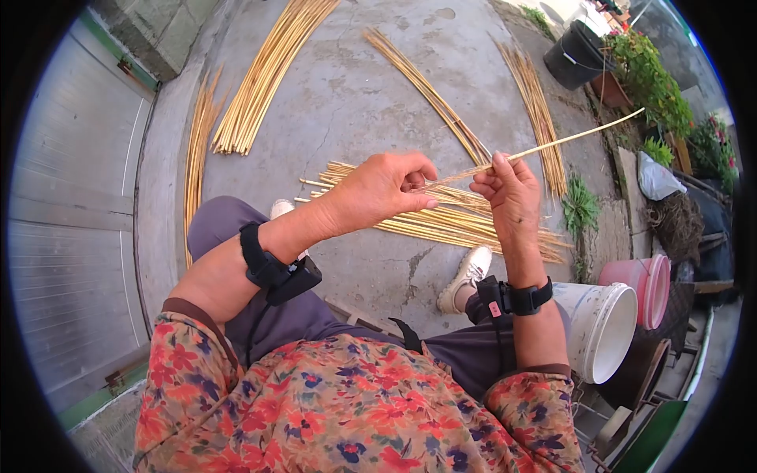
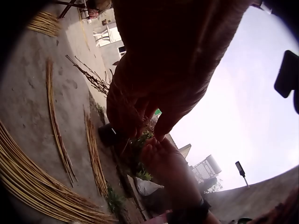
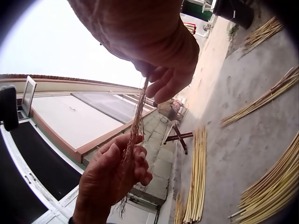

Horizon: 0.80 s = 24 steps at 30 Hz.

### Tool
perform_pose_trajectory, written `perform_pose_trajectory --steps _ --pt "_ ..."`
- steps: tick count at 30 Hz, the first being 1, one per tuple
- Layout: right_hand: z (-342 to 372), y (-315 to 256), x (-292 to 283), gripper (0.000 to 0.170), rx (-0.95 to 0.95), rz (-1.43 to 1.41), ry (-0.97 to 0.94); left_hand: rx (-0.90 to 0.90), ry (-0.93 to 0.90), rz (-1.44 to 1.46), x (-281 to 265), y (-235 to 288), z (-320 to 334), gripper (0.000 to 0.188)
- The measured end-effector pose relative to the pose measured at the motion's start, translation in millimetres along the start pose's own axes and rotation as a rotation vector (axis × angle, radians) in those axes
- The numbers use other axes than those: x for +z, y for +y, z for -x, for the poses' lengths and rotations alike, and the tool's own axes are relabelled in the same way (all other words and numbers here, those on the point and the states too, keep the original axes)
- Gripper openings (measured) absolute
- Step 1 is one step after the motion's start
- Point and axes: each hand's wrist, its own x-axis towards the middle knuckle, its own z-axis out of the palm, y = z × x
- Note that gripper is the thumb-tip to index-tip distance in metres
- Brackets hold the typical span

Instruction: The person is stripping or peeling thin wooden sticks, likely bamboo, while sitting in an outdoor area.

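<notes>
A single dry, straw-coloured stalk stretches between the two hands. Near its middle, the right hand pinches it between thumb and fingers, and the bare thin end slants up to the right. The left hand has its fingers curled around the wispy, branched head, which shows in the right wrist view as a feathery seed head running through the left hand and hanging out below it. Under the hands, a pile of similar stalks lies on the concrete.
Further bundles of stalks lie on the concrete floor, including a thin bundle ahead. On the right stand a white bucket, a pink bucket, a black bucket and plants. A metal door is at the left.
</notes>
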Motion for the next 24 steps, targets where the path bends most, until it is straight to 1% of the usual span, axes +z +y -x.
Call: perform_pose_trajectory --steps 2,3,5,11,12,14,18,21,24 --pt "0 0 2 0.015 0.011 0.018 -0.006 -0.159 -0.061 0.121 -4 -2 -1 0.018" --pt "0 0 2 0.015 0.012 0.018 -0.006 -0.16 -0.061 0.121 -6 -4 -1 0.018" --pt "-1 -1 1 0.017 0.019 0.031 -0.019 -0.163 -0.078 0.289 -9 -8 -1 0.018" --pt "0 0 -1 0.016 0.032 -0.035 -0.072 -0.264 -0.118 0.357 -13 -5 -1 0.022" --pt "0 1 -1 0.016 0.032 -0.034 -0.072 -0.264 -0.117 0.358 -12 -6 -1 0.022" --pt "0 2 -2 0.016 0.013 -0.03 -0.061 -0.202 -0.115 0.28 -11 -8 -2 0.021" --pt "1 3 0 0.016 0.022 0.011 -0.034 -0.214 -0.112 0.279 -7 -13 -4 0.021" --pt "2 4 2 0.017 0.013 0.021 -0.05 -0.187 -0.103 0.262 -7 -16 -6 0.017" --pt "4 5 2 0.017 0.011 0.047 -0.044 -0.221 -0.089 0.259 -6 -16 -8 0.014"
